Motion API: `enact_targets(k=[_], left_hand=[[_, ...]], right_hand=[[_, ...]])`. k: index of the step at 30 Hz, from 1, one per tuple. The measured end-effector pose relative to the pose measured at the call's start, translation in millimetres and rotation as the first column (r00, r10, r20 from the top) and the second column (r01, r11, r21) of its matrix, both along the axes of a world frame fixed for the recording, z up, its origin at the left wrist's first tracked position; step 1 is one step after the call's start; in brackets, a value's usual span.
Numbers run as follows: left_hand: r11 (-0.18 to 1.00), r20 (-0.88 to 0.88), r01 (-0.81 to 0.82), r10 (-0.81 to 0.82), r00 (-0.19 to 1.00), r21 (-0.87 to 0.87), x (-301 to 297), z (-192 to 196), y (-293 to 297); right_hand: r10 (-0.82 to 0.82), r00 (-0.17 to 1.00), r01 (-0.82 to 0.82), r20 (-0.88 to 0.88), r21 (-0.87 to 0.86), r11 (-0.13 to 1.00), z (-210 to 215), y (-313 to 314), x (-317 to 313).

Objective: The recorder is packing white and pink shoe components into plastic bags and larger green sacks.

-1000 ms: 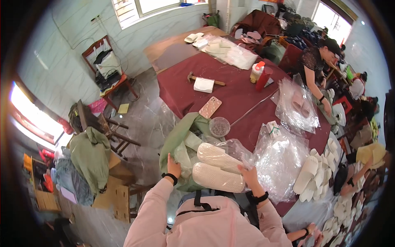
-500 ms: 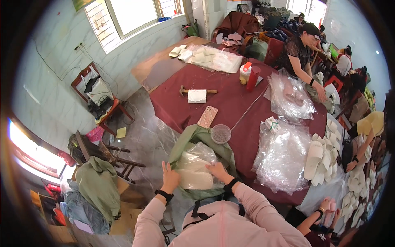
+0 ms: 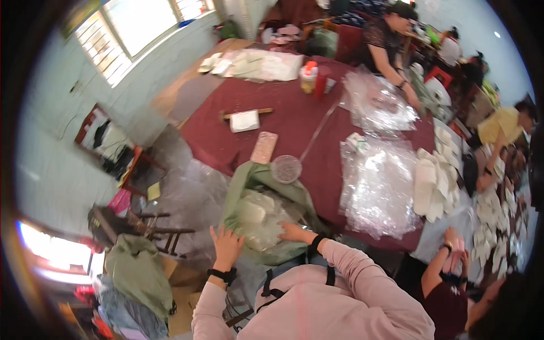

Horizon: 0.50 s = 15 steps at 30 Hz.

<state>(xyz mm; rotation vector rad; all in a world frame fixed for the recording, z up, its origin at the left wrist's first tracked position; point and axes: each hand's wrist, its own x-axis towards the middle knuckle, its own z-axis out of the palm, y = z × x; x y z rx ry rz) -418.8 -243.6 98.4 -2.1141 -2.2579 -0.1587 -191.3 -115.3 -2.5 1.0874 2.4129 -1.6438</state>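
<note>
A green cloth sack [image 3: 239, 184] gapes in front of me at the table's near edge. Inside lie cream slippers [image 3: 256, 213] in clear plastic bags [image 3: 272, 233], partly hidden by the wrapping. My left hand [image 3: 228, 247] is open at the sack's near left rim, fingers spread and holding nothing. Over the right part of the opening, my right hand [image 3: 297, 231] points its fingers left above the plastic. It looks open, with nothing visible in it, though blur softens the fingertips.
On the dark red tablecloth [image 3: 221, 148] are a phone [image 3: 264, 147], a round clear tub [image 3: 286, 169], a hammer [image 3: 264, 111] and a white block [image 3: 245, 121]. Clear bags [image 3: 378, 187] and cream slippers [image 3: 426, 184] lie to the right. Co-workers [image 3: 391, 48] are at the far side and right.
The cream slipper that lay between my hands is now farther forward, inside the sack. Both hands have come away from it. The whole view has shifted and blurred slightly.
</note>
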Motion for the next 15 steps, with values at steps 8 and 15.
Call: enact_targets(k=[8,15], left_hand=[[0.975,0.135,0.213,-0.204,0.970,-0.057,23,-12,39],[0.870,0.325,0.492,-0.474,0.818,0.030,105,2,119]], right_hand=[[-0.354,0.933,0.351,0.059,0.059,0.935,30,9,116],[-0.772,0.635,0.764,0.037,0.125,0.634,46,-4,236]])
